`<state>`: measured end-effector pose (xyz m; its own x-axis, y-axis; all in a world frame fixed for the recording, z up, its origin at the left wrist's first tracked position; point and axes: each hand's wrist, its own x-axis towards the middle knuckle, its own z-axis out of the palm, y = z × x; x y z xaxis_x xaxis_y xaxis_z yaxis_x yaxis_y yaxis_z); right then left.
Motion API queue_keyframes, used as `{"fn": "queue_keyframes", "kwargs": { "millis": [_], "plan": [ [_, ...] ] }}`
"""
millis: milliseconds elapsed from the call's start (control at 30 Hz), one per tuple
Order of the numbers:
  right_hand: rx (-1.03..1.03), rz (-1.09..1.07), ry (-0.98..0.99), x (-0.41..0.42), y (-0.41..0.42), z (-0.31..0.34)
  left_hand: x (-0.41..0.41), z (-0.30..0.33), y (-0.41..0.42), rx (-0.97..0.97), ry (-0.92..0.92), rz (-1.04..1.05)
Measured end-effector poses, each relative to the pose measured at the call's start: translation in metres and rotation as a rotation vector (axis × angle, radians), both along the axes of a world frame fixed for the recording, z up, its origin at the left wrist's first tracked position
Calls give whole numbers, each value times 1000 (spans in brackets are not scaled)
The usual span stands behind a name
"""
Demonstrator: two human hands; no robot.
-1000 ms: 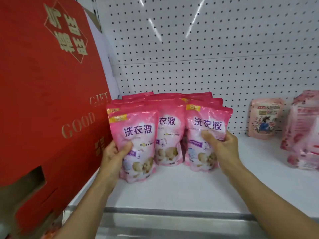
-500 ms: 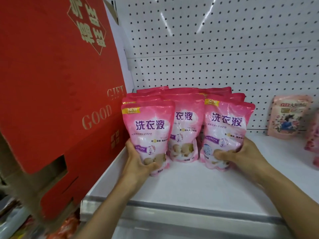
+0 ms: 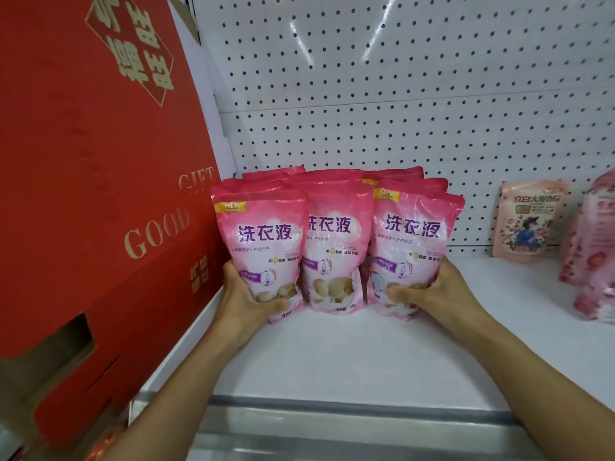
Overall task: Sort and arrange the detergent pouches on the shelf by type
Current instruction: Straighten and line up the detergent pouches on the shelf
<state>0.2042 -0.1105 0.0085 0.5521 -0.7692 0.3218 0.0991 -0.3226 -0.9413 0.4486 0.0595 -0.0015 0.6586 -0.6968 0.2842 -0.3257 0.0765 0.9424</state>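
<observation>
L hand grip: left hand (image 3: 248,302) curled round the bottom of the front-left pouch (image 3: 264,252); thumb across the lower front, fingers behind, not visible.
R hand grip: right hand (image 3: 436,291) curled round the bottom of the front-right pouch (image 3: 414,249); thumb pressed on the lower front face, fingers wrapped round the right side.
Held pouches: both upright, bases on or just at the shelf deck (image 3: 349,354); contact under the hands can't be confirmed.
Middle pouch (image 3: 334,251): upright betw. the two held ones, touching both, set slightly back; no hand on it.
Pouch block: same pink type, purple lettering, yellow "NEW" tag at top-left corner. Approx. three columns, several rows deep; rear rows (image 3: 332,176) show top edges only. Exact count can't be told.
Block position: left part of shelf, back rows near the pegboard back panel (image 3: 399,111); left column just beside the red gift carton (image 3: 93,194).
Other type, rear: paler pink pouch (image 3: 529,221) w/ floral print, upright against pegboard, well apart to the right.
Other type, far right: pink floral pouches (image 3: 592,254) at frame edge, partly cut off, tilted; no. unclear.
Shelf front: grey rail (image 3: 349,407) along the front edge.
Arms: both forearms bare, reaching in from below.
</observation>
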Motion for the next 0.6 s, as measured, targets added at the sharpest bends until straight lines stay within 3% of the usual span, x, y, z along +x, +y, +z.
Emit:
{"fn": "queue_keyframes", "kwargs": {
  "millis": [200, 400, 600],
  "plan": [
    [-6, -41, -11, 1, -1, -2, 8, -1, 6, 72, -130, 207],
    [-3, -54, -30, -2, -5, -1, 16, -2, 4, -31, 17, 208],
    [-3, -39, -17, 0, -3, -2, 2, 3, 7, -29, 13, 166]
  ]
}}
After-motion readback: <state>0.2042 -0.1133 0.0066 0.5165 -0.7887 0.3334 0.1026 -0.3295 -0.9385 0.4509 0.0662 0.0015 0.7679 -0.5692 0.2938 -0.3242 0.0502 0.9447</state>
